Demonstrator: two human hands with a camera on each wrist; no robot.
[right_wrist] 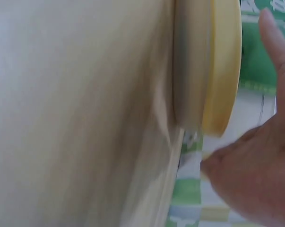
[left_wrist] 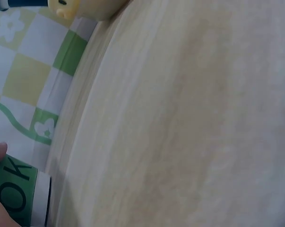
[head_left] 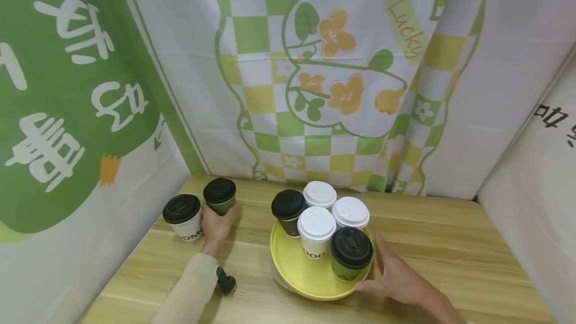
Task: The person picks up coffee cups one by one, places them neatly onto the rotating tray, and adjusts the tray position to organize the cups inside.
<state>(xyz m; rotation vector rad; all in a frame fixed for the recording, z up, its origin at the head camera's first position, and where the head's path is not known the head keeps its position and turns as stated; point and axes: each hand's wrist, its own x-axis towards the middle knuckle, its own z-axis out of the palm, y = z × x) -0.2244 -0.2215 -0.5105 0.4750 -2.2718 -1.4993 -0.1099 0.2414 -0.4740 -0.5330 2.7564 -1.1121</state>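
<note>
My left hand (head_left: 217, 225) holds a green paper cup (head_left: 221, 206) with a black lid at the table's far left. In the left wrist view fingers lie on either side of that green cup (left_wrist: 14, 191), which shows dark letters. A white cup (head_left: 186, 228) with a black lid stands just left of the hand. My right hand (head_left: 398, 274) is spread at the right rim of a round yellow tray (head_left: 288, 271), beside another green cup (head_left: 346, 269) with a black lid. In the right wrist view this hand (right_wrist: 255, 165) looks apart from the tray's edge (right_wrist: 222, 71).
Also on the tray stand a dark cup (head_left: 288, 209) with a black lid and three white-lidded cups, the front one (head_left: 315, 234) lettered. Beneath the tray is a paler round base (right_wrist: 192, 66). A printed curtain (head_left: 252, 79) hangs behind the wooden table (head_left: 441, 244).
</note>
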